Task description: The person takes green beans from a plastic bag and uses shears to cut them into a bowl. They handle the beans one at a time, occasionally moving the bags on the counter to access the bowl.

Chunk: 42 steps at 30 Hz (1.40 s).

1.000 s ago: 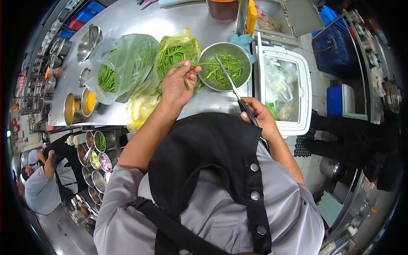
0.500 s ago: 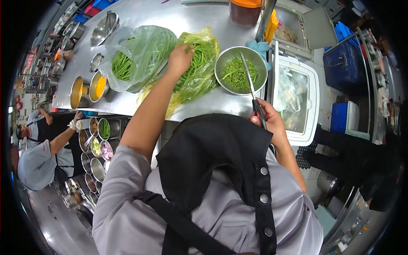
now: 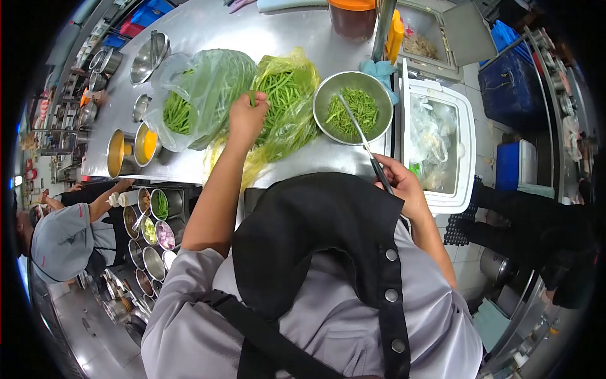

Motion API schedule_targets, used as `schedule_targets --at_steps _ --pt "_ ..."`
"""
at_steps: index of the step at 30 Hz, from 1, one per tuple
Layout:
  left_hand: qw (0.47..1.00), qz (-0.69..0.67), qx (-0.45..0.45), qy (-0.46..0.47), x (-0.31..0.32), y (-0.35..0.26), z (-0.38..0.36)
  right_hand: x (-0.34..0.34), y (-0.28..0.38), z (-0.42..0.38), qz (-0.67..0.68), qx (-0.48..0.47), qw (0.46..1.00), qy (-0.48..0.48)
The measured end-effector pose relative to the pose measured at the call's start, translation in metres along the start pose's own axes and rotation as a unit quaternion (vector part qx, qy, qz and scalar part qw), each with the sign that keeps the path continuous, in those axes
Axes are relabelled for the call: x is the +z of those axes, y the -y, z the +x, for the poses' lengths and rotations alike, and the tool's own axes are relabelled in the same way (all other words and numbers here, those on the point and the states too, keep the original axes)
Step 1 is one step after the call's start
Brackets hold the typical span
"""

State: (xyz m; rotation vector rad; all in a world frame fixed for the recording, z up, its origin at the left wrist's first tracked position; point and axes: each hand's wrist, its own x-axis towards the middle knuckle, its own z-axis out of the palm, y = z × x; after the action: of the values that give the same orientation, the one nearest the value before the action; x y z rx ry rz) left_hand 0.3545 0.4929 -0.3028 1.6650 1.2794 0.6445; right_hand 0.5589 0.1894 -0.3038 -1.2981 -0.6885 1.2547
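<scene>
My right hand (image 3: 404,183) is closed around the handles of long-bladed scissors (image 3: 365,140). The blades reach over a steel bowl (image 3: 320,121) of short-cut green beans (image 3: 360,107). Over the near side of an opened yellow plastic bag (image 3: 302,61), my left hand (image 3: 247,119) has its fingers pinched together. A bit of green bean (image 3: 253,97) shows between the fingertips; how many it holds is hidden. Long whole green beans (image 3: 283,88) lie in the yellow bag. To its left, a clear plastic bag (image 3: 221,79) holds more beans.
Two steel pots (image 3: 115,151) with something orange-yellow stand at the table's left edge. An open white cooler (image 3: 468,126) with plastic bags sits to the right. A co-worker (image 3: 66,237) is at the left, near several ingredient containers (image 3: 151,230). An orange-lidded jar (image 3: 351,22) stands at the back.
My left hand has drawn back from the beans in the yellow bag, toward me and slightly left, its fingers pinched. My right hand still holds the scissors over the bowl. The co-worker's arm has shifted.
</scene>
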Motion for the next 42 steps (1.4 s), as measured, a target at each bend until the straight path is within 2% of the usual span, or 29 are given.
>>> schedule_targets --at_steps 4,6,12,18,25,31,33,34,35,36,37,39,42 --pt "0.998 -0.017 0.051 0.022 0.006 -0.024 -0.026 0.006 0.004 0.009 -0.008 -0.01 0.999 0.031" --pt "0.996 0.022 0.077 0.046 0.008 -0.042 -0.041 0.009 0.009 0.01 -0.024 -0.023 0.999 0.042" --pt "0.982 0.069 0.161 0.074 0.015 -0.042 -0.052 0.007 0.007 0.004 -0.002 -0.036 0.999 0.038" --pt "0.981 0.087 0.136 0.111 0.018 -0.043 -0.053 0.007 0.006 0.002 0.009 -0.038 0.999 0.029" --pt "0.978 0.073 0.165 0.104 0.021 -0.048 -0.058 0.005 -0.004 0.003 0.046 0.007 0.999 0.019" --pt "0.978 0.071 0.166 0.105 0.021 -0.049 -0.056 0.006 -0.006 0.003 0.029 -0.007 1.0 -0.003" --pt "0.993 -0.01 0.038 0.108 0.021 -0.05 -0.054 0.005 -0.005 0.003 0.036 -0.006 0.999 -0.003" --pt "0.994 -0.009 0.038 0.105 0.02 -0.05 -0.051 0.005 -0.005 0.003 0.042 -0.004 0.999 -0.005" --pt "0.965 -0.206 -0.04 0.157 0.019 -0.05 -0.048 0.005 -0.003 0.002 0.042 -0.004 0.999 -0.002" --pt "0.89 -0.393 -0.115 0.2 0.018 -0.049 -0.045 0.006 0.0 0.001 0.033 -0.012 0.999 0.001" --pt "0.891 -0.393 -0.115 0.197 0.019 -0.05 -0.045 0.006 0.002 0.001 0.023 -0.021 1.0 0.004" --pt "0.856 -0.472 -0.126 0.169 0.03 -0.054 -0.046 0.005 0.003 0.001 0.012 -0.023 0.999 0.021" --pt "0.834 -0.503 -0.143 0.176 0.04 -0.061 -0.048 0.003 0.001 0.001 0.003 -0.026 0.999 0.042"
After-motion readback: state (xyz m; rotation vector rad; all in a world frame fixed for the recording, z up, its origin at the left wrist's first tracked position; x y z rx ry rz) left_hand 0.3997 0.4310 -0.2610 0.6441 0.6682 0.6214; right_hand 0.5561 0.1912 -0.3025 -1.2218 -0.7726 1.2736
